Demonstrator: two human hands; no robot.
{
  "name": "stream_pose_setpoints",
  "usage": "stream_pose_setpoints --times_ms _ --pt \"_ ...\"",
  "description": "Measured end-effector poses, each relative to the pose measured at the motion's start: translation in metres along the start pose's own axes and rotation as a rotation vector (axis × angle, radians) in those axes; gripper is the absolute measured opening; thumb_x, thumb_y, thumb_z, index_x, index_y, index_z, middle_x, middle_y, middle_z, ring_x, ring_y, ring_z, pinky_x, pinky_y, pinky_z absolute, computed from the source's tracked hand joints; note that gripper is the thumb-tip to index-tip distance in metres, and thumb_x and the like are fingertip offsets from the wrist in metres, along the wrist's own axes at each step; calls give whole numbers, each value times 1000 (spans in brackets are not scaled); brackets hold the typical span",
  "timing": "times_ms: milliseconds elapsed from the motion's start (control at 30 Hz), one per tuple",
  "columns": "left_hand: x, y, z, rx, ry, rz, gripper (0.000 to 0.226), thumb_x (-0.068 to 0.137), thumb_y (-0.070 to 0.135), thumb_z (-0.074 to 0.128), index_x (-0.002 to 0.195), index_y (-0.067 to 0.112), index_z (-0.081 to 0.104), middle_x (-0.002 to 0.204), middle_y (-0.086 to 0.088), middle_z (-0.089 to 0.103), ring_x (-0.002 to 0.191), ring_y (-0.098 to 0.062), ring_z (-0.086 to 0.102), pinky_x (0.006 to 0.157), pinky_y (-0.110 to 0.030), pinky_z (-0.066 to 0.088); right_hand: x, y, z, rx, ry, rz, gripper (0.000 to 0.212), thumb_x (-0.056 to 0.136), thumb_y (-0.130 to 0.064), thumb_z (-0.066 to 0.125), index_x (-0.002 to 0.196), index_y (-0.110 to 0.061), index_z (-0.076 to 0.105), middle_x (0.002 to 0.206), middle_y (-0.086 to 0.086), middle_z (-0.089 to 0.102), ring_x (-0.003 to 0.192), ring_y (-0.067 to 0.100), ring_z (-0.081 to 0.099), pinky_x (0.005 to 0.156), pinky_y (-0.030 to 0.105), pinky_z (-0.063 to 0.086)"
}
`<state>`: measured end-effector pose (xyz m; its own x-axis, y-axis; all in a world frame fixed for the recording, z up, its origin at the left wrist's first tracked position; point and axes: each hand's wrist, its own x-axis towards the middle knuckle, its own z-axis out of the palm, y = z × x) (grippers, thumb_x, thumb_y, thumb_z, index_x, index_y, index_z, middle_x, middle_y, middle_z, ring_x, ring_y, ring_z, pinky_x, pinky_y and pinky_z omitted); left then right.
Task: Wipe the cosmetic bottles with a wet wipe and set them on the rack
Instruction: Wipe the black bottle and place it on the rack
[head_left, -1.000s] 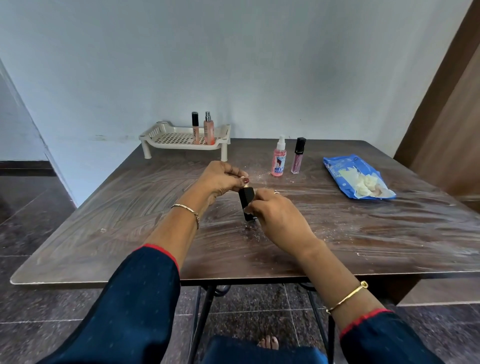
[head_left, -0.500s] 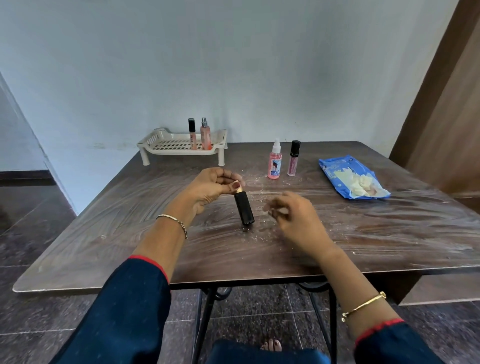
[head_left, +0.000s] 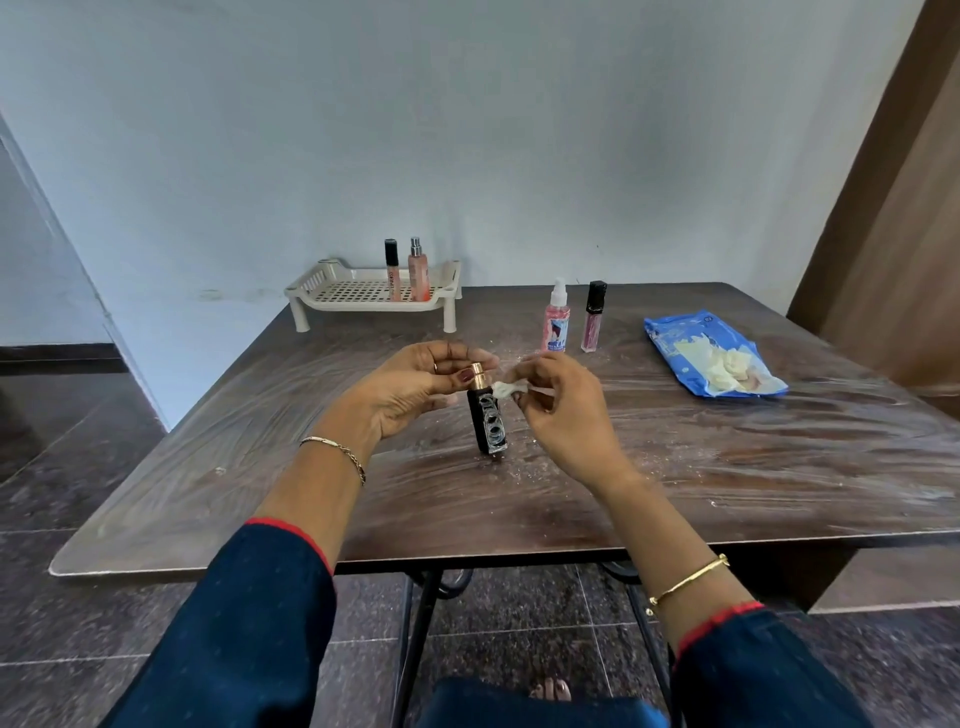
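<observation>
The left hand (head_left: 415, 387) pinches the gold spray top of a black rectangular bottle (head_left: 488, 423) between thumb and fingertips, holding it slightly tilted with its base on the dark wooden table (head_left: 727, 467) just below the grip. Right beside that grip, the right hand (head_left: 563, 410) pinches a small crumpled white wet wipe (head_left: 505, 388) against the bottle's shoulder. Beyond the grip to its right stand a pink spray bottle (head_left: 557, 317) and a black-capped lip-gloss tube (head_left: 593, 317); beyond to its left, a cream perforated plastic rack (head_left: 337, 291) holds two slim pinkish bottles (head_left: 418, 270)
</observation>
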<state>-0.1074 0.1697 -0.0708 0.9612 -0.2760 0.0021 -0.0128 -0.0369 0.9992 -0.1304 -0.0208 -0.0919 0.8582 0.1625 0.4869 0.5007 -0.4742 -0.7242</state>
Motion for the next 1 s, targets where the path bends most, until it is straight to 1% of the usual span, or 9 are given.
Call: stream_pose_setpoints --times_ms 100,167,267,400,500,633,733,867,1000 --pt "0 -1 0 -3 -10 -12 32 69 12 72 100 17 72 114 -6 70 106 -16 61 92 -38 41 3 -4 6 -111 22 -91 20 83 -2 68 98 -15 70 99 -4 66 91 8 62 86 26 54" --pt "1 -2 1 -8 -5 -13 32 71 11 72 103 16 71 113 -7 70 107 -18 62 96 -41 44 2 -5 9 -222 35 -181 19 83 -4 69 97 -17 72 95 -5 67 86 9 61 81 28 54" --pt "1 -2 1 -80 -5 0 33 73 5 68 106 8 68 104 -6 72 97 -16 68 88 -36 55 0 -6 12 -393 64 -312 15 82 -6 70 94 -15 72 89 -3 65 75 11 57 66 28 50" --pt "4 -6 -1 -85 27 19 40 72 6 70 112 -1 64 104 -11 70 96 -20 68 84 -35 57 -4 -5 15 -550 7 -425 15 77 -4 76 88 -12 71 88 2 66 63 22 60 51 31 48" --pt "7 -9 -1 -96 57 14 34 79 3 68 113 0 64 105 -11 70 98 -23 68 79 -33 58 -7 -3 16 -599 -77 -439 17 78 -5 74 92 -15 73 93 1 67 68 25 62 53 37 52" --pt "10 -8 2 -90 82 12 27 83 2 66 109 2 67 105 -9 72 97 -19 69 81 -33 58 -11 3 17 -631 -151 -429 16 82 -7 69 96 -14 72 97 -1 66 74 24 62 59 41 54" --pt "11 -8 3 -85 91 -2 26 83 4 67 109 3 67 104 -7 73 94 -16 70 77 -29 58 -17 7 16 -634 -198 -410 14 84 -10 67 96 -15 71 98 -2 64 76 22 62 63 39 54" --pt "11 -7 5 -73 99 -5 25 84 5 66 108 5 68 105 -6 73 94 -15 70 75 -27 58 -24 8 11 -614 -240 -404 9 79 -7 72 86 -12 72 85 0 61 69 23 61 55 31 44" --pt "9 -7 8 -59 115 10 22 84 5 66 105 9 69 101 -3 74 91 -10 69 70 -23 57 -21 10 0 -611 -303 -363 14 81 -3 67 91 -13 70 90 -1 60 78 21 60 64 33 49"
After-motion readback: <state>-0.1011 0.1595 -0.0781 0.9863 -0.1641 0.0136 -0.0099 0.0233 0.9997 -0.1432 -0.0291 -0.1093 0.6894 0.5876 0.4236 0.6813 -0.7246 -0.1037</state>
